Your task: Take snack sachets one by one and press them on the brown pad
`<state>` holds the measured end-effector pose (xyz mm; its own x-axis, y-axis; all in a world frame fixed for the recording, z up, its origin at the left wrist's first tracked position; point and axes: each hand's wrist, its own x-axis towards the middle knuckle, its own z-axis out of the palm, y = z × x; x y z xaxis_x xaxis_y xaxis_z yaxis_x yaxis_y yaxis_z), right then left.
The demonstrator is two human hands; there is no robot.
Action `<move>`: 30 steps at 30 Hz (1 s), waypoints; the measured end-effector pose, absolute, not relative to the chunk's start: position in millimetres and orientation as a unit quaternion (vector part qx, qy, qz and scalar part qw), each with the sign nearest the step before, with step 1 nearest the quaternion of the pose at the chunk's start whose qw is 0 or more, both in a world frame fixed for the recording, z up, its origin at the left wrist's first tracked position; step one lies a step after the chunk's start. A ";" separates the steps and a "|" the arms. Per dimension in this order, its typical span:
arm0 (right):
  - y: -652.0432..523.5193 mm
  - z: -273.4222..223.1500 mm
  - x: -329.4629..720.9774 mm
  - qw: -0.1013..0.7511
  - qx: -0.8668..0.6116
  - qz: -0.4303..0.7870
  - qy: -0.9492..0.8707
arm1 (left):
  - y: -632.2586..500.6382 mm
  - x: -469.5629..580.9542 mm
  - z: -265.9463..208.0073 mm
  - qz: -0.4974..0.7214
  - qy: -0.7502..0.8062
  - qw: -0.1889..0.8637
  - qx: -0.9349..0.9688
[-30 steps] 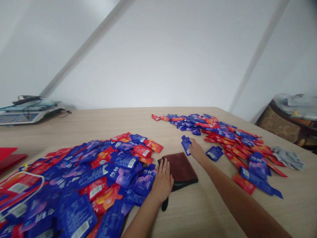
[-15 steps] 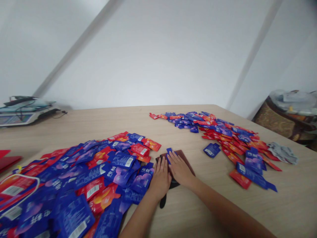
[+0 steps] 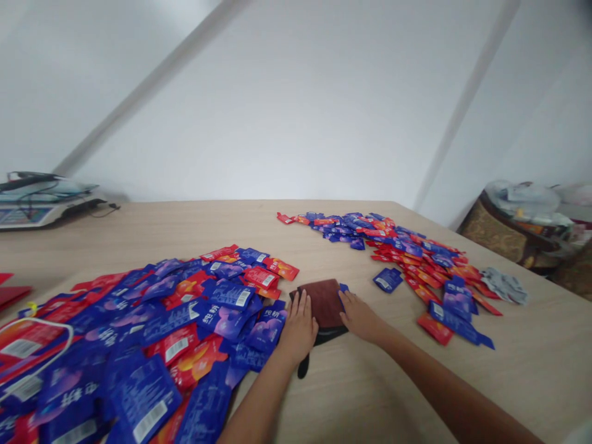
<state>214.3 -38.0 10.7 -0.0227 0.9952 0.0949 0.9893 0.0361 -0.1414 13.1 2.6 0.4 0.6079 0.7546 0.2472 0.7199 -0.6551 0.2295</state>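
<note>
A dark brown leather-like pad (image 3: 325, 302) with a black edge lies on the table between my hands. Flat on its left side rests my left hand (image 3: 300, 327), fingers stretched out and nothing in them. At the pad's right edge, my right hand (image 3: 361, 316) has its fingers over a small blue packet (image 3: 343, 288). Only a corner of that packet shows above the fingers; the rest is hidden. A dark rounded tip (image 3: 303, 367) pokes out below my left hand. Just left of that hand begins a large heap of blue and red packets (image 3: 226, 293).
A second spread of red and blue packets (image 3: 407, 246) covers the right side of the table, with one blue packet (image 3: 387, 280) apart from it. Grey gloves (image 3: 503, 285) lie beyond. A scale (image 3: 46, 209) with papers stands back left; a chair (image 3: 490, 231) holds bags.
My right hand has slid right across the pad to its edge, and the blue packet has moved with it. My left hand stays put. The view has turned slightly right.
</note>
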 end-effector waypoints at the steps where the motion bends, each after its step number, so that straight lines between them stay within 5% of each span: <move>1: -38.6 17.7 215.9 0.081 -0.695 0.037 -0.713 | 2.4 13.1 0.4 0.164 0.411 0.052 0.895; 5: -33.1 51.0 220.0 0.121 -0.728 0.069 -0.671 | 1.7 12.8 2.0 0.164 0.415 0.053 0.893; 11: -13.4 57.2 200.5 0.319 -0.687 0.105 -0.644 | 2.4 12.1 2.2 0.161 0.412 0.057 0.895; 20: -25.4 1.9 154.1 0.163 -0.629 -0.018 -0.760 | 2.4 11.9 1.3 0.160 0.402 0.050 0.900; 30: -25.3 1.3 160.8 0.131 -0.708 -0.056 -0.691 | 2.7 13.9 -1.1 0.149 0.418 0.050 0.895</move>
<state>160.8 -25.3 1.3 0.0380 0.9649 0.2599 0.9941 -0.0101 -0.1080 13.9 2.7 -1.1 0.6060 0.7632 0.2245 0.7335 -0.6452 0.2136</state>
